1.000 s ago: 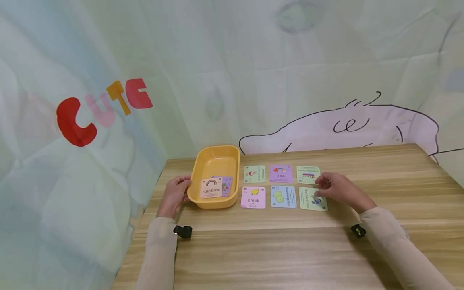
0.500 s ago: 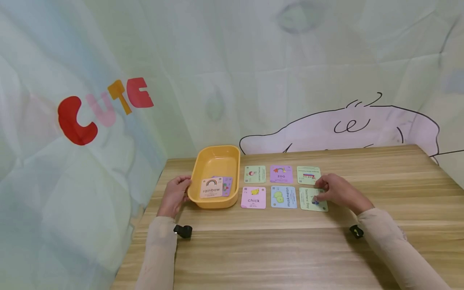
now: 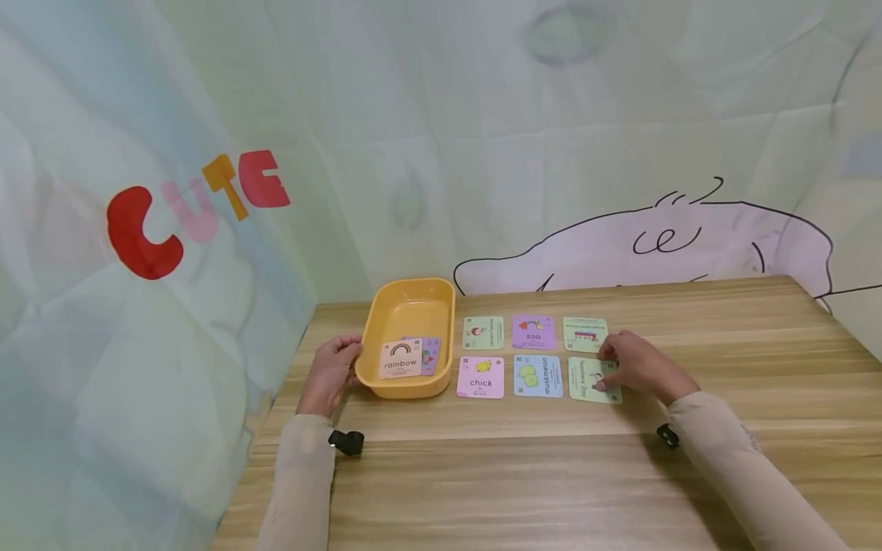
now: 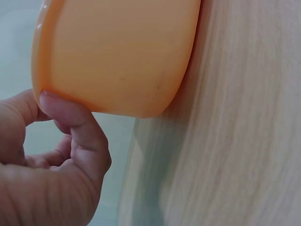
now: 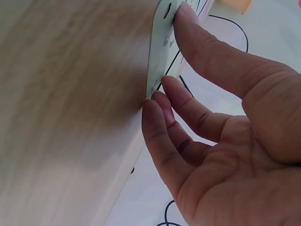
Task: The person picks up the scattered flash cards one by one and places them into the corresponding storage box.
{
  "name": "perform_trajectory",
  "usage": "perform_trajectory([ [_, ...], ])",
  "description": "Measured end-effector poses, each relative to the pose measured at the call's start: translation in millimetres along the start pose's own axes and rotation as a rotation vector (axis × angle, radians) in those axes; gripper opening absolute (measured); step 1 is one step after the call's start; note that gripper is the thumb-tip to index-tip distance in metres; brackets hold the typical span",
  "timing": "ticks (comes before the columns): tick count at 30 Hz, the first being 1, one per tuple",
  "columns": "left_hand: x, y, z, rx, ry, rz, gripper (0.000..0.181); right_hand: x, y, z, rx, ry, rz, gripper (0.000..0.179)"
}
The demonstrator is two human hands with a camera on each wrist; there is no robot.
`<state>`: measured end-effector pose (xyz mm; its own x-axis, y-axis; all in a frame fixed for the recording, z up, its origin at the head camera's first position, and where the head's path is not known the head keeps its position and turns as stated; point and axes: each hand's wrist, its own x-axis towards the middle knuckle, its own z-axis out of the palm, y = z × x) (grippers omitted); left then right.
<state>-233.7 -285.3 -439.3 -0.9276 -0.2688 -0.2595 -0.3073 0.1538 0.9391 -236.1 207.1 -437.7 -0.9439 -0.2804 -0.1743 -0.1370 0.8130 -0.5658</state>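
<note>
My left hand [image 3: 332, 371] pinches the near left rim of a yellow plastic tray [image 3: 387, 302]; in the left wrist view, the thumb and a bent finger meet at the tray's edge [image 4: 117, 56]. Inside the tray lie a rainbow card [image 3: 400, 363] and a purple card [image 3: 432, 353] partly under it. My right hand [image 3: 644, 366] is at the green Teachers' Day card [image 3: 584, 380], the thumb on its face and fingertips at its right edge. The right wrist view shows this card [image 5: 162, 47] edge-on, between thumb and fingers.
Beside the tray, other picture cards lie in two rows: a green lantern card [image 3: 484, 334], a purple zoo card [image 3: 534, 332], a green dragon boat card [image 3: 584, 334], a pink chick card [image 3: 480, 381] and a blue muskmelon card [image 3: 538, 376]. A printed curtain hangs behind the wooden table [image 3: 496, 482].
My right hand has shifted slightly left and down, and its thumb has come onto the Teachers' Day card. My left hand and the tray stay where they were.
</note>
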Motion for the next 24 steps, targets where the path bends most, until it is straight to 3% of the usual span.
perform_trajectory([
  [19,1.8,-2.4,-1.2,-0.001,-0.008,0.018,0.035,9.5,-1.3,-2.8,-0.027,-0.038,0.024,0.051],
  [24,2.2,-3.0,-0.6,0.004,-0.006,0.014,0.036,7.9,1.9,-1.3,-0.031,-0.024,-0.015,0.049],
])
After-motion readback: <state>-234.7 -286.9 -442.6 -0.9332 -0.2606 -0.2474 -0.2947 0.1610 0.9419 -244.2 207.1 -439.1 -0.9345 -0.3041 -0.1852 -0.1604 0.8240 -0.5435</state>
